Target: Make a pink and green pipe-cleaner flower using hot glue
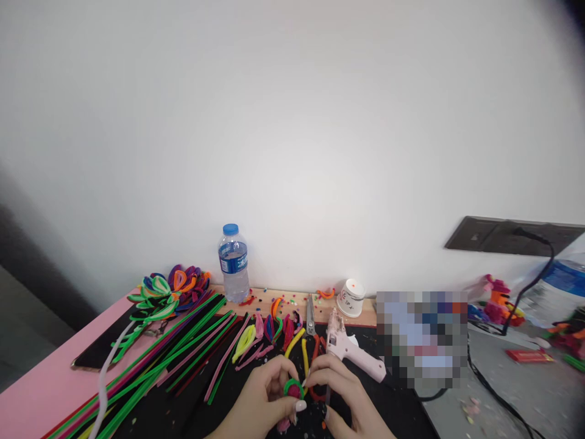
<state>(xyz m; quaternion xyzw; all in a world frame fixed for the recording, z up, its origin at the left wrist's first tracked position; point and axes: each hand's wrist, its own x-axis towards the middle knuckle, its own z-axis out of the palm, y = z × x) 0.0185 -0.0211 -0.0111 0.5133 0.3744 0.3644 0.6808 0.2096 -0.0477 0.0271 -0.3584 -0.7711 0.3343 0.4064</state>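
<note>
My left hand (273, 390) pinches a small coil of pipe cleaner (295, 390), green around the outside and dark pink in the middle. Close to its right side is my right hand (336, 390), fingers curved and thumb apart from them; whether a fingertip touches the coil is unclear. Just beyond both hands lie scissors (311, 317) with metal blades, their red-orange handles partly hidden by the right hand. A pale pink glue gun (351, 350) rests right of the scissors. Bent yellow pipe cleaners (295, 342) and looped pink and neon-yellow pieces (244, 342) lie ahead of the left hand.
Long pipe cleaners (164, 360) spread across the left side, beside finished pipe-cleaner flowers (178, 286). A water bottle (234, 268) and a paper cup (351, 299) stand by the wall. A pixelated patch (423, 338) covers something at right. A black cable hangs from the wall socket (493, 236).
</note>
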